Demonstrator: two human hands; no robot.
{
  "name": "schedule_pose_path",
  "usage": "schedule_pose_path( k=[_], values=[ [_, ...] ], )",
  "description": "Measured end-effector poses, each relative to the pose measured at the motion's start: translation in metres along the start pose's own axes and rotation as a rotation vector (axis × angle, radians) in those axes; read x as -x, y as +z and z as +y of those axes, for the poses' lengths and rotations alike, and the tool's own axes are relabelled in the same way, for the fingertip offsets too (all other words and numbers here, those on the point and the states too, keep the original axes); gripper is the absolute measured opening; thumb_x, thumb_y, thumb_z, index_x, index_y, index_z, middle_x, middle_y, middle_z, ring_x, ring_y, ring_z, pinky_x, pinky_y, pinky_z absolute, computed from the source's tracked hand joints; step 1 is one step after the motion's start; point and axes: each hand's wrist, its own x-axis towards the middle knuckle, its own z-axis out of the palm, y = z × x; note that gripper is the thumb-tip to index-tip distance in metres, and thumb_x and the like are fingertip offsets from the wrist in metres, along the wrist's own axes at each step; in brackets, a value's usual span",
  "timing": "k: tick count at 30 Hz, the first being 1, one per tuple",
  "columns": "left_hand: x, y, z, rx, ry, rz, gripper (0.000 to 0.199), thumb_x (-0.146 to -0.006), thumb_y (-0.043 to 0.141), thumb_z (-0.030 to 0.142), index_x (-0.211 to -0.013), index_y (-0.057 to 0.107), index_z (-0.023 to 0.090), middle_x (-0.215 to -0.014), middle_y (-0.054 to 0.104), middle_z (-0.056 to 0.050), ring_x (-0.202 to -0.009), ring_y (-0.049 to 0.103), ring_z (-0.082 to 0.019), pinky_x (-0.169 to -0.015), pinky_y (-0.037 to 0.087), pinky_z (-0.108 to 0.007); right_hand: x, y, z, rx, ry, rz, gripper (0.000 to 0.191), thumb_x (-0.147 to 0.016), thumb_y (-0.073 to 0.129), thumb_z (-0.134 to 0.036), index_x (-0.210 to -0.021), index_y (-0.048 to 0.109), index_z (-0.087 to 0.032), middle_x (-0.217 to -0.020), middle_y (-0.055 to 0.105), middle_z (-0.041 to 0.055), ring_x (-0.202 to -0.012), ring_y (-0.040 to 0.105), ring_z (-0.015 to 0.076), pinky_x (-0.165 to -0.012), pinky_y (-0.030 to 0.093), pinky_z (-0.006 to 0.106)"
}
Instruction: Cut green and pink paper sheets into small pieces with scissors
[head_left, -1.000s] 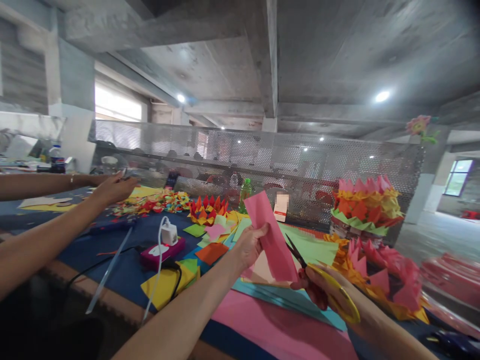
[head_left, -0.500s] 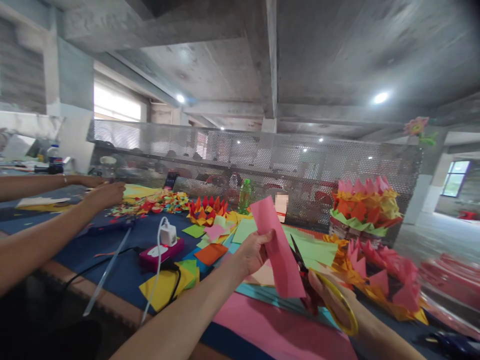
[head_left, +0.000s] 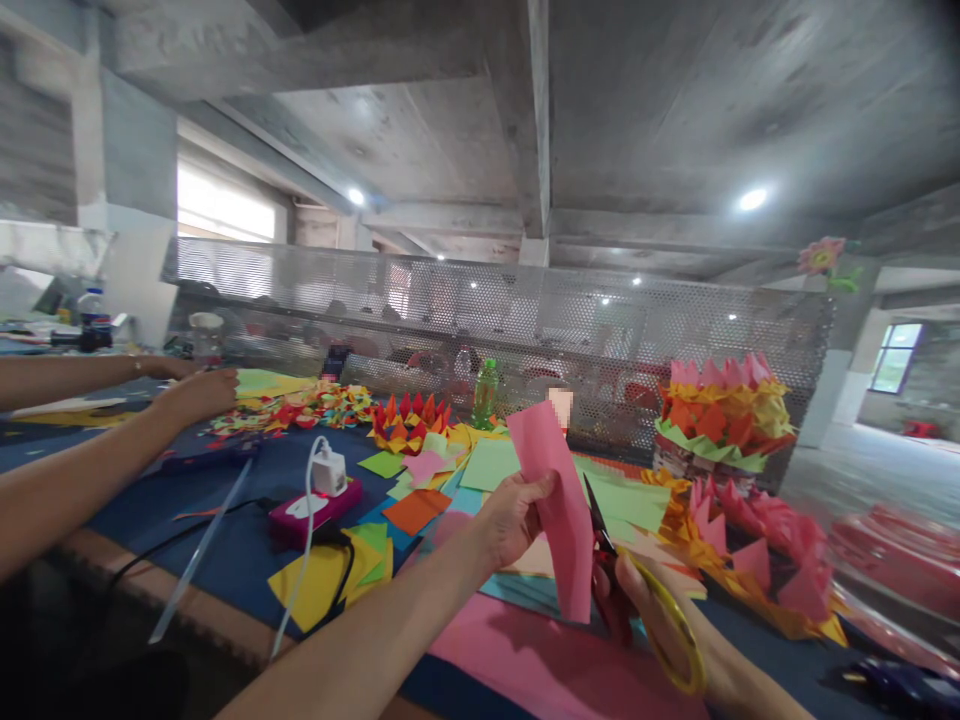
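A strip of pink paper (head_left: 556, 530) is pinched near its upper middle between the thumb and fingers of my left hand (head_left: 517, 515). My right hand (head_left: 637, 590) grips yellow-handled scissors (head_left: 679, 630), whose dark blades point up and away beside the strip's right edge. Whether the blades touch the paper I cannot tell. Beneath both hands lie a large pink sheet (head_left: 525, 655) and a stack of light green and blue sheets (head_left: 491, 465).
At left, a co-worker's hands (head_left: 199, 390) work near paper scraps (head_left: 330, 405). A purple power strip (head_left: 315, 510) with a white charger and cable sits left of my arm. Layered paper flowers (head_left: 724, 410) stand at right; a green bottle (head_left: 486, 395) stands behind.
The pink strip has turned slightly more upright and its lower end has dropped a little. My right hand and the scissors have shifted slightly down and left. The view has turned slightly.
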Motion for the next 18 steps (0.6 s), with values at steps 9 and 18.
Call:
schedule_pose_path(
  k=[9, 18],
  values=[
    [-0.002, -0.002, -0.002, -0.015, 0.000, 0.010, 0.031, -0.061, 0.084, 0.027, -0.080, 0.069, 0.009, -0.075, 0.072, -0.006, -0.063, 0.064, -0.013, -0.064, 0.049, -0.023, 0.002, 0.001, 0.007, 0.067, -0.021, 0.040, 0.057, -0.094, 0.026, -0.060, -0.058, 0.047, -0.021, -0.047, 0.048, -0.0004, -0.048, 0.047, 0.0136, -0.050, 0.032, 0.027],
    [-0.005, -0.006, 0.000, -0.039, 0.001, 0.026, 0.028, -0.059, 0.085, 0.025, -0.074, 0.068, 0.009, -0.066, 0.069, -0.003, -0.053, 0.058, -0.009, -0.054, 0.045, -0.020, 0.002, 0.006, 0.013, 0.055, -0.046, 0.105, 0.060, -0.096, 0.026, -0.057, -0.051, 0.045, -0.021, -0.042, 0.045, -0.0015, -0.044, 0.046, 0.0126, -0.051, 0.032, 0.027]
  ],
)
